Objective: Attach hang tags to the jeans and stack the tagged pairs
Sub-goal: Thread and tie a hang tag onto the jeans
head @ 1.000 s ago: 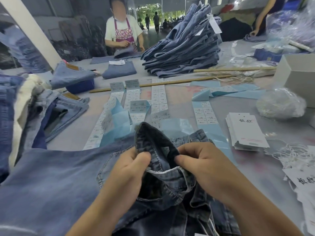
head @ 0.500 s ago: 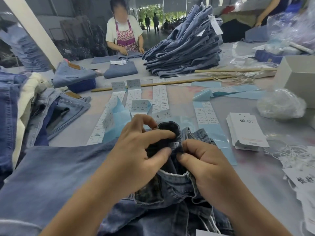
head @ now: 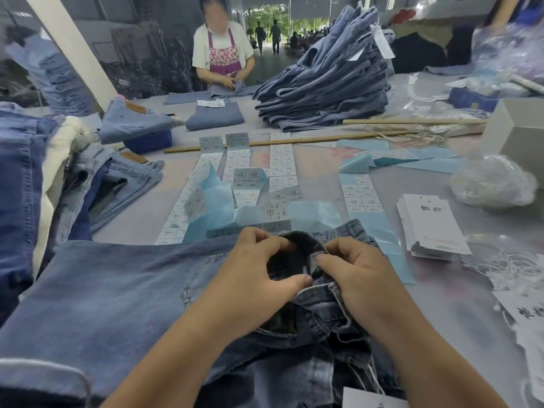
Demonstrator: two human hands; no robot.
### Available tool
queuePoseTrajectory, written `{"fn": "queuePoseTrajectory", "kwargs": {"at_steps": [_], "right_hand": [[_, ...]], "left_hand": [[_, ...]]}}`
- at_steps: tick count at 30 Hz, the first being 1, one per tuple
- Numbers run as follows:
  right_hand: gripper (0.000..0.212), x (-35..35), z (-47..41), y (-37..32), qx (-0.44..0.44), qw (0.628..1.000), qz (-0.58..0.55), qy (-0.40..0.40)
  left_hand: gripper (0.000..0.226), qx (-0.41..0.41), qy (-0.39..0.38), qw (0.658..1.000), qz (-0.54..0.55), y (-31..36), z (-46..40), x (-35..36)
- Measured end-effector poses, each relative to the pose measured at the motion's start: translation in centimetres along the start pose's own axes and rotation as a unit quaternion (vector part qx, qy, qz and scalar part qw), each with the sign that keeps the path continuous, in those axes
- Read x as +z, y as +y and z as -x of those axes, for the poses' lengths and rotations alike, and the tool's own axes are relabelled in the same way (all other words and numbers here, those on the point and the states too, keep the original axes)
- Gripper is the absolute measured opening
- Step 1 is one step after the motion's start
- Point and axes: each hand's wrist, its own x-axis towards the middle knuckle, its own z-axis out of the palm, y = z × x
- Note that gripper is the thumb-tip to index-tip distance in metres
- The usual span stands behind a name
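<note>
Both hands work the waistband of the jeans (head: 123, 293) spread on the table (head: 459, 313): left hand (head: 259, 275) curls its fingers round the folded-over band, right hand (head: 350, 272) pinches a small sewn-in label there, likely exposing an attachment spot. Hang tags (head: 432, 228) sit stacked near the right hand for easy reach. The tagged stack (head: 323, 92) stands well apart across the table.

hang tags (head: 435, 228) right of jeans (head: 123, 293), sticker strips (head: 282, 160) behind
</note>
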Motion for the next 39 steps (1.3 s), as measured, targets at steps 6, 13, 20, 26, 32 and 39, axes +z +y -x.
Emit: {"fn": "queuePoseTrajectory", "kwargs": {"at_steps": [6, 13, 20, 26, 32, 39], "right_hand": [[0.029, -0.7, -0.2, 0.6, 0.105, 0.968, -0.216, -0.072], [0.019, -1.1, -0.6, 1.5, 0.137, 0.934, -0.320, -0.080], [0.025, -1.2, -0.6, 1.8, 0.127, 0.930, -0.332, -0.093], [0.031, -0.7, -0.4, 1.7, 0.080, 0.964, -0.244, -0.065], [0.024, -0.6, -0.1, 1.6, 0.077, 0.969, -0.228, -0.057], [0.014, -1.6, -1.0, 1.6, 0.045, 0.996, -0.065, 0.049]], "left_hand": [[0.065, -0.040, -0.020, 0.999, 0.022, -0.4, -0.5, 0.6], [0.035, -0.043, -0.039, 0.998, 0.030, 0.4, -0.7, 0.0], [0.027, -0.028, -0.019, 0.998, 0.056, 0.9, 0.0, 0.3], [0.013, -0.021, 0.054, 0.997, 0.056, 1.0, 0.4, 1.2], [0.012, -0.034, 0.066, 0.994, 0.074, 1.0, -0.2, 1.7], [0.027, 0.015, 0.016, 0.992, 0.127, 1.4, 1.0, 1.1]]}}
